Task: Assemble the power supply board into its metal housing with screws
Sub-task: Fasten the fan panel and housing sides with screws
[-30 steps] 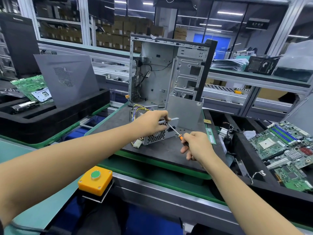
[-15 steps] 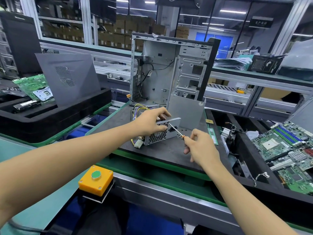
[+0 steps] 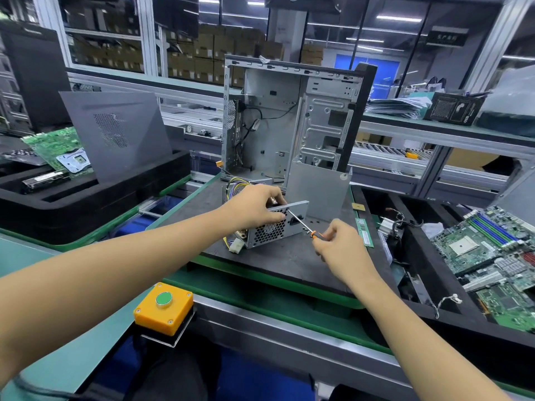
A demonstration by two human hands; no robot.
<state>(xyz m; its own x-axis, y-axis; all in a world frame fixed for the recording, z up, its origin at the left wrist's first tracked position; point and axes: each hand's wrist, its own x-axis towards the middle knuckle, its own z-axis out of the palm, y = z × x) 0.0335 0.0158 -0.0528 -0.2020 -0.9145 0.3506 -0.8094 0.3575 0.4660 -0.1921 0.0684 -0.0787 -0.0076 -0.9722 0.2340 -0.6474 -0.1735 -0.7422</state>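
- Left hand (image 3: 254, 205) sits on top of the power supply housing (image 3: 275, 227), fingers curled over its upper edge and gripping it. It was in the same hold a second ago, so the box hasn't shifted on the dark work pallet (image 3: 278, 256).
- Right hand (image 3: 340, 246) pinches the orange handle of the screwdriver (image 3: 301, 224) between thumb and fingertips. Shaft runs up-left, tip on the housing's perforated end plate, near its top edge and just beside the left fingers.
- What changed: over the last second the right hand came up and in a bit, and the fingers re-set on the handle. Tip looks to be at the same spot on the plate. Reads to me as turning a screw, not moving to the next one.
- Can't see the screw head itself, too small and half hidden by the tip.
- Board isn't visible; presumably inside the housing. Wire bundle (image 3: 236, 185) spills out the far-left end, white connector (image 3: 236, 245) lying at the near corner.
- Judgement: fastening stage, well along. How many screws remain I can't tell.
- Open PC chassis (image 3: 289, 120) stands upright behind the housing, apart from it.
- Risk: thin driver at a slant could cam out and slip toward the left fingers.
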